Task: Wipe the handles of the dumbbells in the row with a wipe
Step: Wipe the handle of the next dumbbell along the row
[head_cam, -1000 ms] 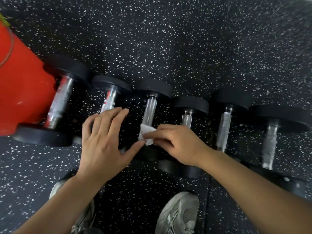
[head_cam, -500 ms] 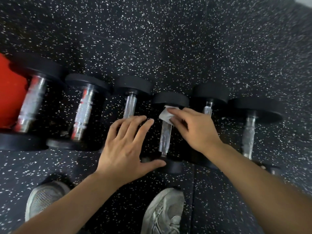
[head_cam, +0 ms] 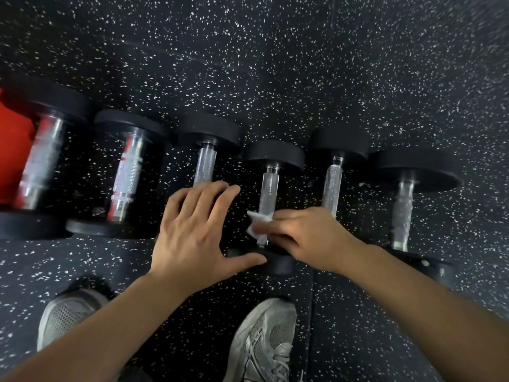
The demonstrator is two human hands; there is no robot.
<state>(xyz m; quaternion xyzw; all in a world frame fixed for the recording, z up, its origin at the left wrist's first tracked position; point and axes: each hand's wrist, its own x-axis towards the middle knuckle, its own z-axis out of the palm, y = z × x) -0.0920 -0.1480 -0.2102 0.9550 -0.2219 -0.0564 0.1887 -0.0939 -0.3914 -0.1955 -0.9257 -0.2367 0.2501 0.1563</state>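
Note:
Several black dumbbells with knurled chrome handles lie in a row on the speckled rubber floor. My right hand (head_cam: 308, 238) pinches a small white wipe (head_cam: 257, 223) against the near end of the fourth dumbbell's handle (head_cam: 268, 193). My left hand (head_cam: 192, 232) lies flat, fingers spread, over the near part of the third dumbbell (head_cam: 205, 166); its thumb reaches to the fourth dumbbell's near head (head_cam: 275, 261). The fifth handle (head_cam: 332, 186) and sixth handle (head_cam: 402, 213) lie bare to the right.
A red object (head_cam: 12, 150) stands at the far left, behind the largest dumbbell (head_cam: 41, 161). My two grey sneakers (head_cam: 261, 340) are planted just in front of the row. Speckled black floor stretches beyond the dumbbells.
My right hand has slid the wipe from the far end of the fourth handle down to its near end. The left hand stays spread over the third dumbbell.

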